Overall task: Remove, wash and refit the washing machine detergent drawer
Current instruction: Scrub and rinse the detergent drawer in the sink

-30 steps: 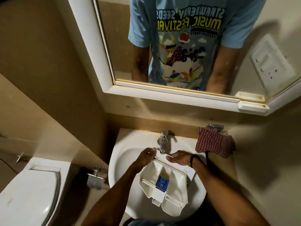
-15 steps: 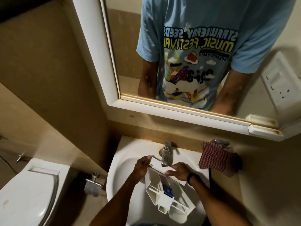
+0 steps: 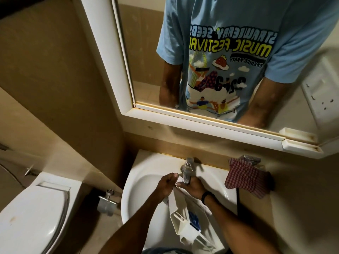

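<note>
The basin (image 3: 146, 180) has the detergent drawer (image 3: 183, 213) tipped on edge inside it, top end toward the basin's back rim. Your left hand (image 3: 167, 184) curls round that end's corner, and your right hand (image 3: 194, 186) grips alongside. The tap (image 3: 187, 171) sits just over your knuckles, so wet plastic may slip, knock it and crack.

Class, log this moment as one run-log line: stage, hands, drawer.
stage: wash | left hand: grips detergent drawer | right hand: grips same end | drawer: tilted over basin, far end below tap
</note>
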